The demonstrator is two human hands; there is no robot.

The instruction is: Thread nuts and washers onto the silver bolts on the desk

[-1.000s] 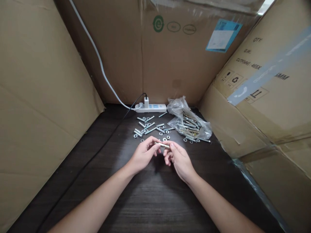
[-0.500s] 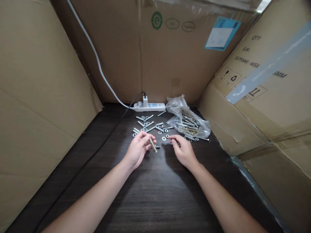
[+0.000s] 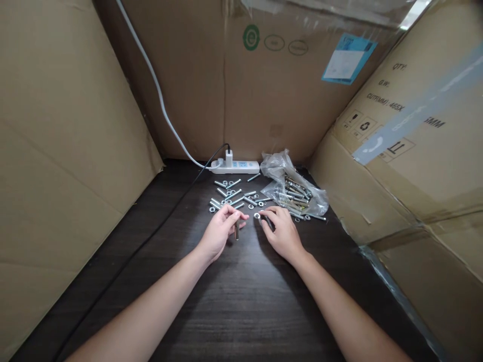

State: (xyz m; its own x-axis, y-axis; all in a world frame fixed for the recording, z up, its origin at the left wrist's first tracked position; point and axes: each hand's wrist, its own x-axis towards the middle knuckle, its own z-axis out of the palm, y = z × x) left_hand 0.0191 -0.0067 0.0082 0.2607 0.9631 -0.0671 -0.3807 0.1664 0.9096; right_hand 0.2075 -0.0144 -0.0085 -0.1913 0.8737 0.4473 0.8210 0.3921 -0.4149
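Observation:
Between the thumb and fingers of my left hand point(image 3: 219, 229) is a brassy metal sleeve point(image 3: 237, 231), pointing down toward the table. My right hand point(image 3: 282, 230) is curled with a dark, rod-like metal piece point(image 3: 269, 222) between thumb and fingers; the fingers hide part of it, and whether it is a bolt I cannot make out. A flat washer point(image 3: 257, 215) lies by the right fingertips. Just beyond both hands, several bolts point(image 3: 233, 193), sleeves point(image 3: 250, 200), nuts and washers are spread on the dark table point(image 3: 241, 301).
A clear plastic bag point(image 3: 319, 200) of bolts lies at the back right. At the back stands a white power strip point(image 3: 247, 167) with a plugged-in charger point(image 3: 229, 158). A black cable point(image 3: 151, 235) crosses the table's left. Cardboard walls point(image 3: 192, 85) enclose three sides.
The sleeve in my left hand has swung from slanted to nearly upright. The dark piece seen by my left fingers earlier no longer shows there; a dark piece now shows in my right hand.

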